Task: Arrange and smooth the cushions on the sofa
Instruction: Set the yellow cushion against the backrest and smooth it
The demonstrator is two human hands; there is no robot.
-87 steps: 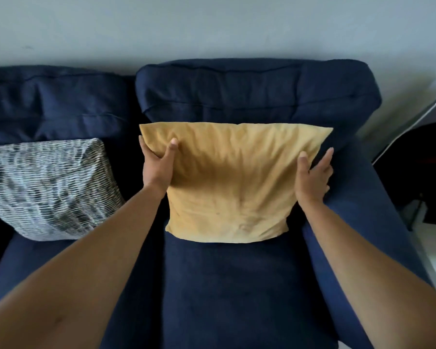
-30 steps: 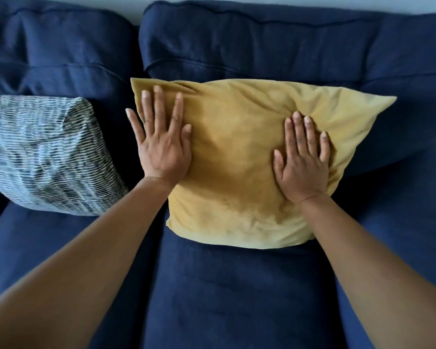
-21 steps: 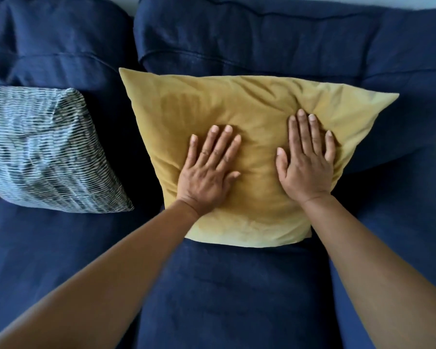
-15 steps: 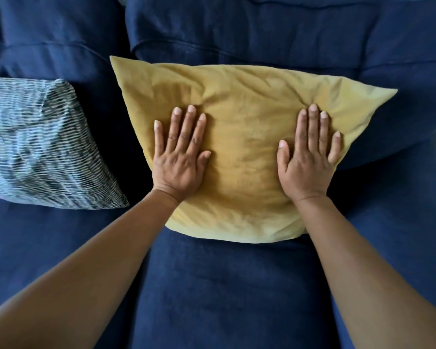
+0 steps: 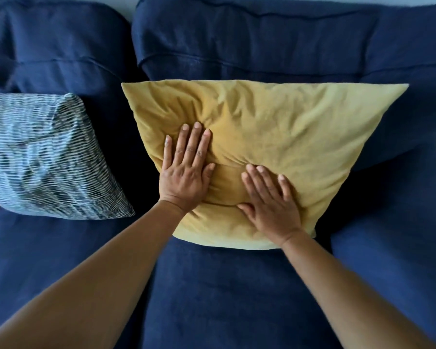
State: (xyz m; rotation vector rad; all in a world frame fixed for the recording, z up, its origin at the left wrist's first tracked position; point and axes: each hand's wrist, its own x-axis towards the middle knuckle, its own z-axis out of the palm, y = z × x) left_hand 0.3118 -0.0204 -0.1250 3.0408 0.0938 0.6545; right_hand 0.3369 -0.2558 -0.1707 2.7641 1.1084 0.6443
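1. The mustard-yellow cushion [image 5: 275,137] stands propped on the seat of a navy blue sofa [image 5: 224,298], its back leaning against the right-hand back cushion [image 5: 249,44]. Its fabric is rumpled, with creases fanning across the upper left part and a dent in the lower middle.
2. The left hand [image 5: 186,172] lies palm-down on the lower left part of the yellow cushion, flat and spread with the fingers [image 5: 194,144] pointing up toward the sofa back. It grips nothing; it presses on the fabric.
3. The right hand [image 5: 269,202] lies palm-down on the lower middle of the same cushion, just right of the left hand and slightly lower, fingers stretched out and angled up to the left. It too holds nothing and rests flat on the cover.
4. The two hands lie near each other but apart, with a puckered fold of fabric between them.
5. Both bare forearms reach in from the bottom edge of the view across the seat.
6. A grey-and-white striped cushion [image 5: 43,157] leans against the left back cushion [image 5: 56,46], beside the yellow one, with a dark gap between them.
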